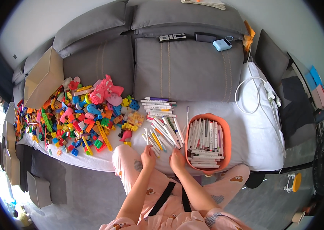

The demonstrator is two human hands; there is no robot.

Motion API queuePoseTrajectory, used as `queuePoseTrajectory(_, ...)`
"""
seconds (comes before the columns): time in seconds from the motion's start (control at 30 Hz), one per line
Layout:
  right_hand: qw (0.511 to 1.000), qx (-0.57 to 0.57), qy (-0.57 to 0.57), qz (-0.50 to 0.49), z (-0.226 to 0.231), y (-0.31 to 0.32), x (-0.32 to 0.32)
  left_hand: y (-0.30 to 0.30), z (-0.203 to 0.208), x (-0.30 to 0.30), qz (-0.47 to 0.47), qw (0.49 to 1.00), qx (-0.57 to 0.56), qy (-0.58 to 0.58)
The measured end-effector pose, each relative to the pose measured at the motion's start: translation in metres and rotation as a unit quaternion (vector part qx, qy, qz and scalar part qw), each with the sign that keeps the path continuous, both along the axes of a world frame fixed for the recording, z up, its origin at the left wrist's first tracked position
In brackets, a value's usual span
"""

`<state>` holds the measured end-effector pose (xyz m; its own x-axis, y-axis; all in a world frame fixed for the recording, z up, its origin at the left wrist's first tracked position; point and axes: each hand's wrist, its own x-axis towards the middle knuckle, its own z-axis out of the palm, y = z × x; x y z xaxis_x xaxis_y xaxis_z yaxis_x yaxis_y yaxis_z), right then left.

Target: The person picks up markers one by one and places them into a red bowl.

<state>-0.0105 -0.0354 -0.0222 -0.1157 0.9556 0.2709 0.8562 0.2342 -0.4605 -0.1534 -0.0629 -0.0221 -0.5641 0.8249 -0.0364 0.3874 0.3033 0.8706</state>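
A loose pile of white-barrelled markers (166, 132) with coloured caps lies on the sofa seat in front of me. At its near left edge my left hand (148, 157) has its fingers curled in, close to the marker ends. My right hand (177, 160) is also closed, by the near right end of the pile, beside the orange basket. Whether either hand pinches a marker is hidden by the fingers. Many more markers (205, 135) fill the orange basket (228, 143), some upright in rows, others lying flat across its near end.
Toy blocks (81, 122) spread over the seat at left, with a pink toy (102, 91) on top. A tipped beige bin (45, 78) stands behind them. A remote (172, 37) and a light-blue power bank (222, 45) rest on the back cushion. A white cable (242, 89) loops at right.
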Motion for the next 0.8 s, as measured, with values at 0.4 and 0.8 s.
queuePoseTrajectory(0.4,0.952,-0.148,0.269,0.023,0.070,-0.013,0.045,0.028,0.053,0.084,-0.034,0.982,0.142,-0.121)
queuePoseTrajectory(0.8,0.981,0.047,0.079,-0.173,0.076,0.037,0.199,0.085,0.038,0.228,-0.257,0.962,0.025,-0.088)
